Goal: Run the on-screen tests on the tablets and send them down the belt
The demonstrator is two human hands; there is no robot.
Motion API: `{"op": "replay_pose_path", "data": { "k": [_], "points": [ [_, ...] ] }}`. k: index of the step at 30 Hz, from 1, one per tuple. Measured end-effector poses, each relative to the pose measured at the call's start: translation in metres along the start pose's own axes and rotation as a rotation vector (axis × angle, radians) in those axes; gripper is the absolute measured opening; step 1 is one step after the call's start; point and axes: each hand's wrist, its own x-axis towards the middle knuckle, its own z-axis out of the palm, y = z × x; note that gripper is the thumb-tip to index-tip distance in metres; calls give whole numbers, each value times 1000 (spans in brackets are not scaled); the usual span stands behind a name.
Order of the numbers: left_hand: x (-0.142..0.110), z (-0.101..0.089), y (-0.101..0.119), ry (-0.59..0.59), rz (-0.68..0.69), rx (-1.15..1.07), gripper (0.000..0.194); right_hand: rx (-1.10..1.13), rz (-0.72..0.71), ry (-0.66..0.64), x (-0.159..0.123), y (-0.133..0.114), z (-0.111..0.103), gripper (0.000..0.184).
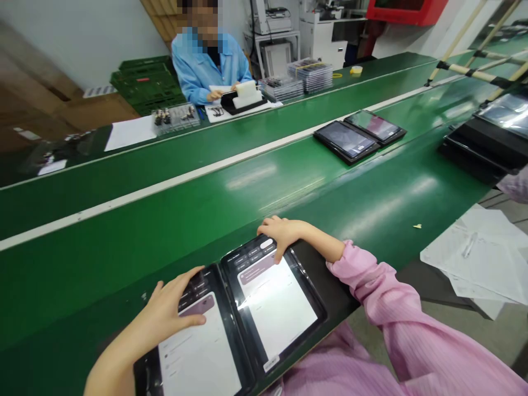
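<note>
Two tablets lie side by side in black trays at the near edge of the green conveyor belt [173,220], both screens lit white. My left hand [173,305] rests on the top of the left tablet [198,352], fingers spread over its screen. My right hand [280,231] curls over the far top corner of the right tablet [276,308], fingertips on the screen edge. Neither hand holds anything lifted. My sleeves are pink.
Two more tablets in a tray [357,135] lie further along the belt at right. Black trays [482,143] are stacked at the far right. White papers [482,253] lie on the right side table. A person in a blue coat [210,60] works across the belt near stacked cases [309,74].
</note>
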Motion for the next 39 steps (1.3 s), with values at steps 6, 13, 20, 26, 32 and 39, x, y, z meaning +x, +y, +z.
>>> {"op": "replay_pose_path", "data": {
  "k": [6,13,20,26,32,39],
  "points": [
    [4,-3,21,312,-135,-24,48,-120,289,434,-6,2,-11,36],
    [-10,-6,39,119,101,-118,59,38,-23,566,-46,-1,9,40],
    [-21,0,41,4,205,-66,102,39,48,466,-89,9,66,73],
    [-23,5,41,-45,204,-38,105,40,-10,446,-95,9,61,72],
    [-23,8,45,-17,207,-1,102,-7,119,708,-101,20,54,34],
    [-22,7,53,-13,227,-19,73,-97,278,567,-107,25,58,24]
  ]
}}
